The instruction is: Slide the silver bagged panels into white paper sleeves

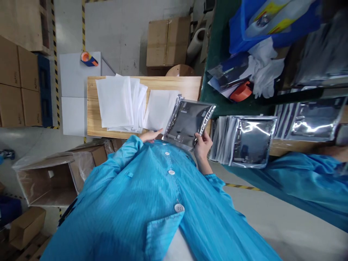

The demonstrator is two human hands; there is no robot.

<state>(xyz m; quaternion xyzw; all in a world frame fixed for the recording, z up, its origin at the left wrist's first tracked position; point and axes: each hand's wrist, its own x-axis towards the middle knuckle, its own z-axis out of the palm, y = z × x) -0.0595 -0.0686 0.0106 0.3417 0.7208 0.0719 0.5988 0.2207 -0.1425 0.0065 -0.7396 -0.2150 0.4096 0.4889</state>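
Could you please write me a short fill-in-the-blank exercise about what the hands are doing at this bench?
1. The right hand grips a shiny ____ bag.
2. The left hand rests at the edge of a ____ sheet.
3. The sheets lie on a ____ table.
4. The person's coat is ____.

Missing words: silver; white; wooden; blue

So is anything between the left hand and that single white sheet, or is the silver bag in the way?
Nothing visible is in the way. The left hand lies at the near edge of the single white sheet. The silver bag, held by the right hand, sits beside it, overlapping only the sheet's right edge.
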